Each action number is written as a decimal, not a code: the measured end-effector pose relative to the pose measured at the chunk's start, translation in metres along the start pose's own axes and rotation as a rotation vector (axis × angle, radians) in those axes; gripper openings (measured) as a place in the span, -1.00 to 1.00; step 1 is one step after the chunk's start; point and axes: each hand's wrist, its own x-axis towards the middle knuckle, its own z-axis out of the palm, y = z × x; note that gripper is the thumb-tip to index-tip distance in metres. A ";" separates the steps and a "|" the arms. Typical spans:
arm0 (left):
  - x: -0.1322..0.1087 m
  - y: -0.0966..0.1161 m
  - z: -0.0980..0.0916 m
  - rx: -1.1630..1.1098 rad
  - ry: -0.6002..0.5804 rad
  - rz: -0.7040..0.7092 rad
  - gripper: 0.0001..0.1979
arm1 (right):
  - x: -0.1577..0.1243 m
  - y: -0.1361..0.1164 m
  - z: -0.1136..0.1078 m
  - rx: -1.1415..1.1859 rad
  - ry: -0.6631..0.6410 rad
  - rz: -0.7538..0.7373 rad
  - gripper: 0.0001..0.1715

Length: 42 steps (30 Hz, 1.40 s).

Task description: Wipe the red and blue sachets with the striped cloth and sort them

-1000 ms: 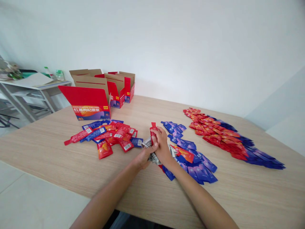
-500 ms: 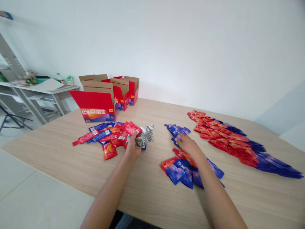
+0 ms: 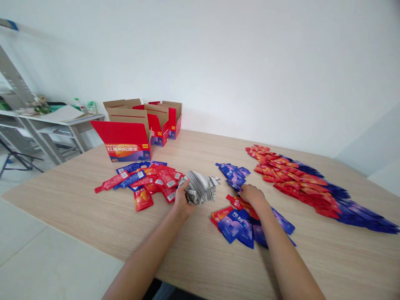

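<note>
Wood-grain table (image 3: pixel 193 250) | white wall (image 3: pixel 234 75) | left grip (image 3: pixel 183 201) closed round cloth (image 3: pixel 201 189) | right grip (image 3: pixel 253 196): can't tell if closed

This looks like an office or a small packing room: a plain white wall (image 3: pixel 237 75) fills the upper frame, tiled floor (image 3: pixel 46 250) shows lower left, papers (image 3: pixel 64 112) lie on a desk (image 3: pixel 96 117) at left, and the central table (image 3: pixel 200 254) bears open cartons (image 3: pixel 129 150) and many sachets (image 3: pixel 290 179).

Sachets (image 3: pixel 233 225) look glossy plastic, the cloth (image 3: pixel 200 188) wrinkled, the tabletop (image 3: pixel 196 246) smooth wood.
</note>
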 end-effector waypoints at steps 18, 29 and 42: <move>-0.020 -0.008 0.005 0.039 -0.268 -0.109 -0.34 | -0.077 -0.096 -0.027 0.401 0.443 -0.511 -0.59; -0.026 -0.007 0.007 -0.016 -0.351 -0.273 -0.19 | -0.091 -0.114 -0.002 0.367 0.706 -0.747 -0.50; -0.028 -0.016 0.006 -0.044 -0.427 -0.250 -0.13 | -0.073 -0.101 -0.003 0.471 0.779 -0.734 -0.52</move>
